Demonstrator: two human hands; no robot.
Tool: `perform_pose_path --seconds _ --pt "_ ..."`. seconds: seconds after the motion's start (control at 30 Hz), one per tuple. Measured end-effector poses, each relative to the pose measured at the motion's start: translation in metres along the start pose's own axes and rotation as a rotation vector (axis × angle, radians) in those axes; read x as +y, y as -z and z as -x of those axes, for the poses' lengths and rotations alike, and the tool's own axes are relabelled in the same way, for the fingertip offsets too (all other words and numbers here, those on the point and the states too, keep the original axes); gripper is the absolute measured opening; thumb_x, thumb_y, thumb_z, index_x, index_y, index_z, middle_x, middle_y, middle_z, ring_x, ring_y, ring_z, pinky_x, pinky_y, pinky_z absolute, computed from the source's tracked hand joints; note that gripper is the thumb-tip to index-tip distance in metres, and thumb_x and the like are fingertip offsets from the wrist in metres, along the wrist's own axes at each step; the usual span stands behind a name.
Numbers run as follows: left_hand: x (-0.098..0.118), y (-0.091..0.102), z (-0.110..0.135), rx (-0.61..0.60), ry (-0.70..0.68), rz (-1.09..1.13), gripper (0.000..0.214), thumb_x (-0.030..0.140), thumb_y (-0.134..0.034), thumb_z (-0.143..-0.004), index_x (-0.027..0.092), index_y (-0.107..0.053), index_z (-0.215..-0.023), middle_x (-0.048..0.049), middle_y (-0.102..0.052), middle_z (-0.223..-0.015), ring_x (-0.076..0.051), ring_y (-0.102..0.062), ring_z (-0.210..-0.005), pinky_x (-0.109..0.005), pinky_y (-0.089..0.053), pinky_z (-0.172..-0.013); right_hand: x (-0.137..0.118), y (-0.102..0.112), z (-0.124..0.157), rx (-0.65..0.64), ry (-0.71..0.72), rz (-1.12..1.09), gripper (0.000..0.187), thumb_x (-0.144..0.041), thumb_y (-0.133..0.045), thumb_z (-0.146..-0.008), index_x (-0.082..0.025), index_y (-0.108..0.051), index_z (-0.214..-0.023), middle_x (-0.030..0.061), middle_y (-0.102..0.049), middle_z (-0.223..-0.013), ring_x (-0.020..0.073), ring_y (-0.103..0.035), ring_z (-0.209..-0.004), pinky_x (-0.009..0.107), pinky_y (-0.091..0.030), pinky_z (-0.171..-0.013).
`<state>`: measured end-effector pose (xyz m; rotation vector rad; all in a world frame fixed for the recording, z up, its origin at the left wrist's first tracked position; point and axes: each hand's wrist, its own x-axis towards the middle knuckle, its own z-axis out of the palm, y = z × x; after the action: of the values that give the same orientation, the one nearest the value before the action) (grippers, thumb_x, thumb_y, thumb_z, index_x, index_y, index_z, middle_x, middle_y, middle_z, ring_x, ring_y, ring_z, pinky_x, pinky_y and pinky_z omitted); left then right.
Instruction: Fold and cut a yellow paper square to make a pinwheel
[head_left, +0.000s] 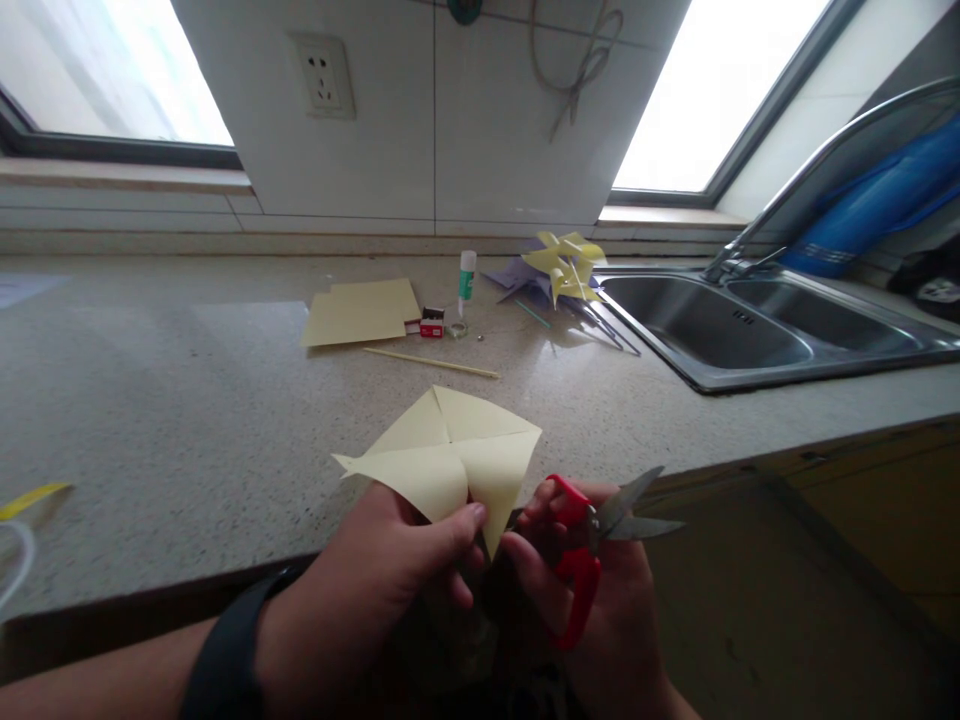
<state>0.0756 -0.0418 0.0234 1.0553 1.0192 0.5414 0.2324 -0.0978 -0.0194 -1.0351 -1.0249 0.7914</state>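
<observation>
My left hand (405, 550) pinches a pale yellow square of paper (427, 468) along its near edge, thumb on top. Cuts run from the paper's corners toward a small dot near its middle, and one side curls up. In my right hand (607, 600) is a pair of scissors (592, 530) with red handles, its blades apart and pointing right, away from the paper. Thumb and fingers of that hand are close to the paper's near corner; I cannot tell whether they touch it.
Yellow sheets (364, 312), a small red box (433, 322), a glue stick (466, 278) and a thin wooden stick (431, 362) lie on the counter (187, 420). Yellow and purple paper pinwheels (564, 265) rest beside the double sink (697, 385). A yellow strip (34, 498) is far left.
</observation>
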Motion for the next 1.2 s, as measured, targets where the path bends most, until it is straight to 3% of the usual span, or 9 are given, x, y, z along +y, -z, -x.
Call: perform_pose_path --seconds 0.27,0.6,0.83,1.2 --pt "0.003 0.003 -0.002 0.064 0.006 0.048 0.033 0.043 -0.078 -0.078 0.011 -0.07 -0.078 -0.0025 -0.067 -0.065 -0.01 -0.057 -0.048 -0.021 -0.045 -0.051 0.006 0.003 -0.001 -0.043 0.005 0.046 0.032 -0.01 -0.076 -0.079 -0.03 -0.063 -0.101 -0.0035 -0.068 -0.095 0.0108 -0.07 -0.082 0.018 -0.059 -0.074" --pt "0.003 0.001 -0.001 0.012 -0.086 0.105 0.036 0.038 -0.074 -0.085 0.016 -0.072 -0.113 -0.0064 -0.074 -0.089 -0.013 -0.062 -0.06 -0.021 -0.048 -0.053 0.004 -0.005 -0.006 -0.086 -0.067 -0.064 0.039 -0.013 -0.083 -0.075 -0.031 -0.061 -0.102 -0.0046 -0.07 -0.094 0.0117 -0.071 -0.081 0.021 -0.061 -0.073" --pt "0.012 -0.001 0.001 0.013 -0.132 0.123 0.039 0.033 -0.078 -0.081 0.018 -0.072 -0.116 -0.0093 -0.074 -0.11 -0.022 -0.071 -0.084 -0.025 -0.054 -0.06 -0.008 -0.012 -0.01 -0.058 -0.178 -0.116 0.032 -0.02 -0.086 -0.074 -0.027 -0.059 -0.091 -0.0056 -0.069 -0.078 0.0102 -0.069 -0.066 0.018 -0.059 -0.06" --pt "0.003 0.003 -0.002 -0.045 -0.102 0.126 0.041 0.034 -0.072 -0.086 0.019 -0.069 -0.123 -0.0107 -0.073 -0.112 -0.022 -0.07 -0.086 -0.026 -0.052 -0.061 -0.009 -0.007 -0.015 -0.082 -0.294 -0.043 0.029 -0.033 -0.083 -0.079 -0.023 -0.057 -0.088 -0.0026 -0.068 -0.076 0.0112 -0.064 -0.061 0.02 -0.054 -0.055"
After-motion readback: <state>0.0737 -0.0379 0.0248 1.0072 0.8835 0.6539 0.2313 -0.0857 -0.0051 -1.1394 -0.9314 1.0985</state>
